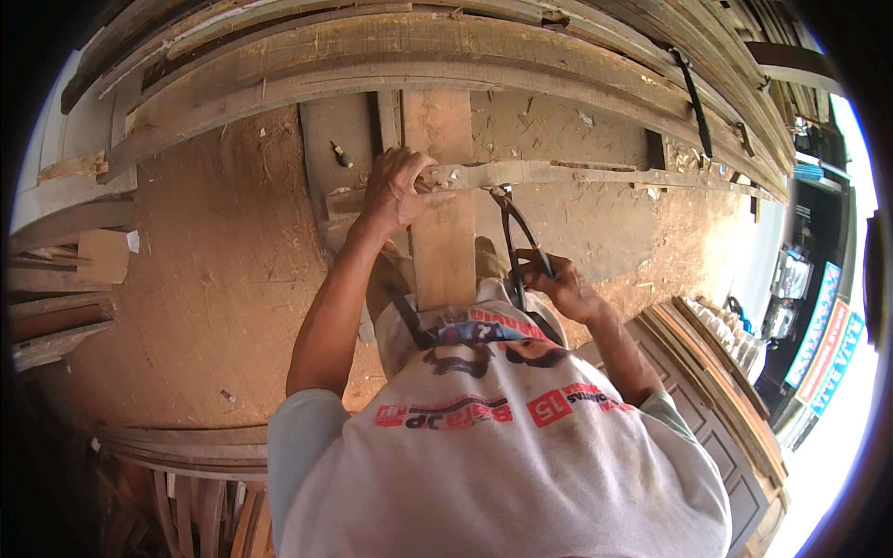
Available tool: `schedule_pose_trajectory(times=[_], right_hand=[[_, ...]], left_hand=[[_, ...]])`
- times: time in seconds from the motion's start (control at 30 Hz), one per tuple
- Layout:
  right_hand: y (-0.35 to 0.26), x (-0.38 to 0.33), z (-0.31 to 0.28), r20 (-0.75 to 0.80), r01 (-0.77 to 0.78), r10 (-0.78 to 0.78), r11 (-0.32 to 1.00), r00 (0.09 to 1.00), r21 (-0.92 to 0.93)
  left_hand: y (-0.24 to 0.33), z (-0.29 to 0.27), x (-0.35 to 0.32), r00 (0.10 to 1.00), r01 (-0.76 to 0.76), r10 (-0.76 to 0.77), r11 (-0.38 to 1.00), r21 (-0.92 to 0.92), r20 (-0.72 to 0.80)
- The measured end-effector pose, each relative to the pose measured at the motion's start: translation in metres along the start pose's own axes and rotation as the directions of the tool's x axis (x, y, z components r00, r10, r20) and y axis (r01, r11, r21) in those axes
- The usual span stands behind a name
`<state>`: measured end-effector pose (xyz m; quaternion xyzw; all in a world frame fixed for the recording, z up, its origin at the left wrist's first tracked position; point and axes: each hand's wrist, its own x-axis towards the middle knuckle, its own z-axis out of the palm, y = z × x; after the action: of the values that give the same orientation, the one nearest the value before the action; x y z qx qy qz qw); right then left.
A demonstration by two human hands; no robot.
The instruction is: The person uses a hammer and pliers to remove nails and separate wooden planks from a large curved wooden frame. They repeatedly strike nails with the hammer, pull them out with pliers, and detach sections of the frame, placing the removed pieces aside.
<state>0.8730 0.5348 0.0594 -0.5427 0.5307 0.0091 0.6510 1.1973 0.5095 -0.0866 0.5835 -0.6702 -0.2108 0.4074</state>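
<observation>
A long, narrow wooden batten [567, 174] lies crosswise in front of me, over a wide flat board [443, 251] that runs away from my lap. My left hand [402, 188] is closed around the batten's left end, thumb pointing right along its near edge. In my right hand [566, 286] are long-handled dark pincers [512, 223], gripped by the handles. Their jaws meet the near edge of the batten, just right of the board. What sits between the jaws is too small to make out.
A screwdriver [342, 155] with a yellow and black handle lies left of my left hand. Stacked long timbers [372, 58] cross the far side. Wood shavings litter the floor [214, 270]. Panelled doors [712, 437] lean at the right; more timber pieces [65, 321] are at the left.
</observation>
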Motion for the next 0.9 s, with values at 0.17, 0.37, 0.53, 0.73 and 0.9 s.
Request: schedule_pose_trajectory(times=[0.17, 0.37, 0.53, 0.73, 0.9], right_hand=[[-0.016, -0.008, -0.001, -0.01, -0.079, 0.089, 0.919, 0.996, 0.385], [-0.039, 0.013, -0.05, -0.18, 0.165, -0.112, 0.936, 0.977, 0.313], [-0.1, 0.064, -0.139, -0.496, 0.181, -0.28, 0.954, 0.822, -0.238], [-0.125, 0.144, -0.265, -0.299, 0.142, -0.677, 0.514, 0.673, -0.846], [-0.091, 0.163, -0.28, -0.241, 0.104, -0.693, 0.416, 0.68, -0.903]], left_hand=[[0.0, 0.002, -0.001, 0.999, 0.038, -0.04, 0.999, 0.037, 0.032], [0.016, 0.002, -0.001, 0.996, 0.076, -0.081, 0.992, 0.102, 0.044], [0.03, 0.006, -0.01, 0.942, 0.328, -0.332, 0.942, 0.076, 0.056], [0.056, 0.014, -0.015, 0.871, 0.49, -0.488, 0.86, 0.139, -0.053], [0.092, 0.017, 0.004, 0.785, 0.617, -0.613, 0.787, 0.016, -0.087]])
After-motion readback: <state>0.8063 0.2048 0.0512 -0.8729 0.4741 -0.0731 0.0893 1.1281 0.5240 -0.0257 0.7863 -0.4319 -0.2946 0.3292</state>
